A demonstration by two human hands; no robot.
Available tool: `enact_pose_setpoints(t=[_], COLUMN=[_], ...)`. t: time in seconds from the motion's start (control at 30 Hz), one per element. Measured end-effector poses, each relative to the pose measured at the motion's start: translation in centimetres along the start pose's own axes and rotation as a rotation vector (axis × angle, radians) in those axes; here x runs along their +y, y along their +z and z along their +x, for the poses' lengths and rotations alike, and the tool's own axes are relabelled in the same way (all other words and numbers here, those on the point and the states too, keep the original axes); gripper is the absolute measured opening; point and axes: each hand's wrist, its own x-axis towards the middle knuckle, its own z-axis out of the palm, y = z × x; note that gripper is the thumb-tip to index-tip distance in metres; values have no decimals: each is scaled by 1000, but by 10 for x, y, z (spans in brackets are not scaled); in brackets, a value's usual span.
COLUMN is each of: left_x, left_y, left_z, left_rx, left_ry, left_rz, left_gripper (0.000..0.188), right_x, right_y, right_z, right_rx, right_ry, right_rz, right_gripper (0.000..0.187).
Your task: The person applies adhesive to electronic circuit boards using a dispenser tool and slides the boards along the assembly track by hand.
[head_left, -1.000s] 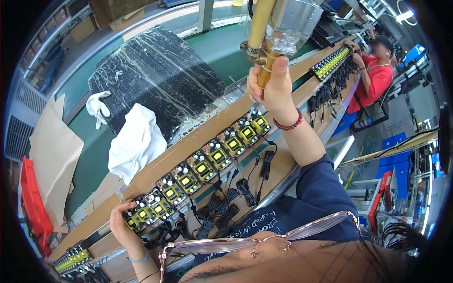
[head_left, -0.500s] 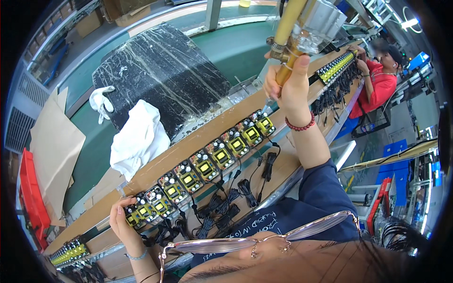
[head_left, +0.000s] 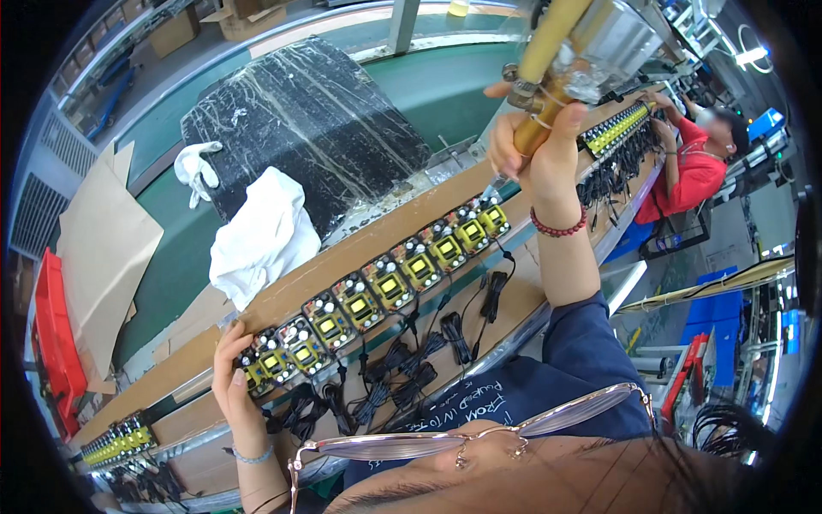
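My right hand (head_left: 548, 146) is wrapped round an amber glue dispenser (head_left: 541, 127) with a thick yellow hose and a metal clamp. Its narrow nozzle (head_left: 491, 190) points down at the right end of a slanting row of circuit boards (head_left: 390, 287). Whether the tip touches a board is too small to tell. These boards carry yellow transformers and small round capacitors, and black cables (head_left: 402, 368) trail from their near side. At the row's left end, my left hand (head_left: 233, 377) grips the end board between its fingers and thumb.
Beyond the row lie a crumpled white cloth (head_left: 267, 231), a white glove (head_left: 199, 171) and a black stained panel (head_left: 300, 120). Cardboard (head_left: 107, 248) and a red bin (head_left: 58, 334) are at left. Another person in red (head_left: 693, 171) handles more boards (head_left: 618, 128) at right.
The whole view has shifted slightly. The dispenser's body has swung right and leans more, while its nozzle stays by the row's right end. My left hand remains on the left end.
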Motion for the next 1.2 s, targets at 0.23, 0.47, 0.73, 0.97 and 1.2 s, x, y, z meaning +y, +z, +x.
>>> enact_pose_setpoints(t=[0.23,0.47,0.73,0.97,1.2], left_x=[17,3,5,9,10], left_y=[8,0,2,3,5], left_z=[-2,-6,-8,-8,-8], left_rx=[-61,-82,-67,-91,-98], left_ry=[11,66,63,36,61], left_rz=[144,200,129,102,129], left_gripper=[73,63,59,56,53], right_x=[10,30,35,35,34], right_y=[31,30,32,30,29], right_z=[-9,-14,-12,-13,-8], right_rx=[69,27,69,78,67], right_ry=[4,15,21,31,17], right_rz=[51,-42,97,36,11], right_gripper=[94,91,73,72,71])
